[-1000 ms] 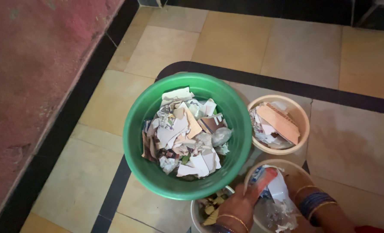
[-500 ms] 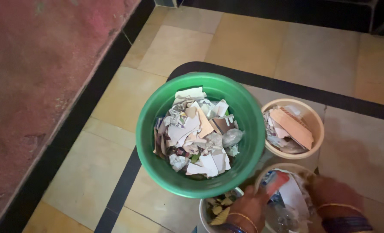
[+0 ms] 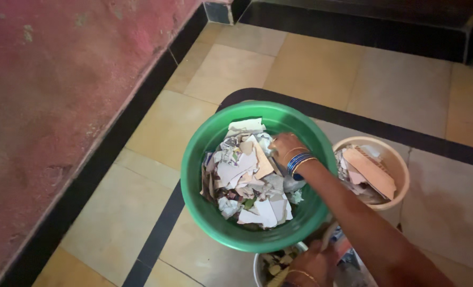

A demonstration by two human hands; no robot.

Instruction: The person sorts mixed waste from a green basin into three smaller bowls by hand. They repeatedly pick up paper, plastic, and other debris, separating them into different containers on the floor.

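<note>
The right hand (image 3: 285,148) now reaches into the green tub (image 3: 204,159), its fingers curled down among the torn paper scraps (image 3: 244,180) near the far rim. A second ago it was low at the bottom edge of view, over the small bucket (image 3: 263,264), holding a crumpled wrapper. That wrapper no longer shows in the hand, so it has probably been dropped into the tub or is hidden under the fingers; I cannot tell whether the hand is gripping anything now. Blue and gold bangles (image 3: 299,162) sit on the wrist, just above the paper.

The left hand (image 3: 310,263) stays low at the bottom of the frame, closed over the rim of the small bucket, which holds what look like peelings and scraps. Just right of it lies a bit of plastic wrapping (image 3: 348,260), partly hidden by the right forearm.

The beige bucket (image 3: 398,170) stands to the right of the tub, touching or nearly touching it, with card pieces and wrappers inside. All three containers stand on the tiled floor (image 3: 310,69), beside a reddish wall (image 3: 50,106). The move suggests waste being sorted, with the paper pile in the tub as the current target.
</note>
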